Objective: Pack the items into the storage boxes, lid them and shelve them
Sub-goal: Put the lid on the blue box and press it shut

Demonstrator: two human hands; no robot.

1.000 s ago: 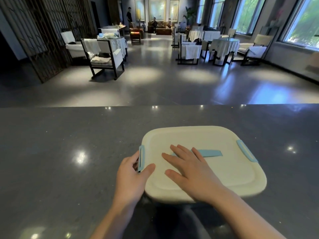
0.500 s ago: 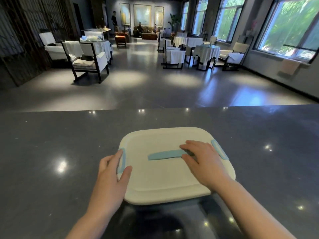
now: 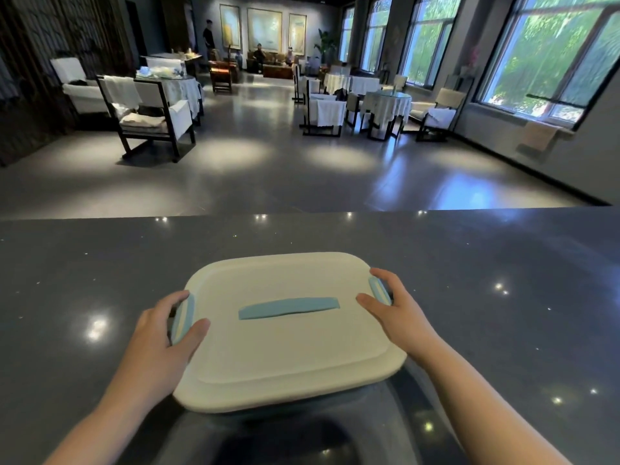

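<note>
A cream storage box (image 3: pixel 288 350) with its lid on sits on the dark counter (image 3: pixel 486 283) right in front of me. The lid carries a flat blue handle (image 3: pixel 289 307) in its middle and a blue clip on each short side. My left hand (image 3: pixel 164 333) wraps the left clip (image 3: pixel 183 318), thumb on the lid and fingers behind the edge. On the right clip (image 3: pixel 379 290) rests my right hand (image 3: pixel 396 310), thumb on the lid top. What the box holds is hidden.
The counter's far edge (image 3: pixel 302 213) drops to a glossy grey floor. Beyond it stand chairs (image 3: pixel 147 119) and cloth-covered tables (image 3: pixel 389 102). People are far back near the paintings. Large windows line the right wall.
My right hand slid off the lid's middle handle to the right clip. My left hand stayed on the left clip. The view shifted so the box sits more central.
</note>
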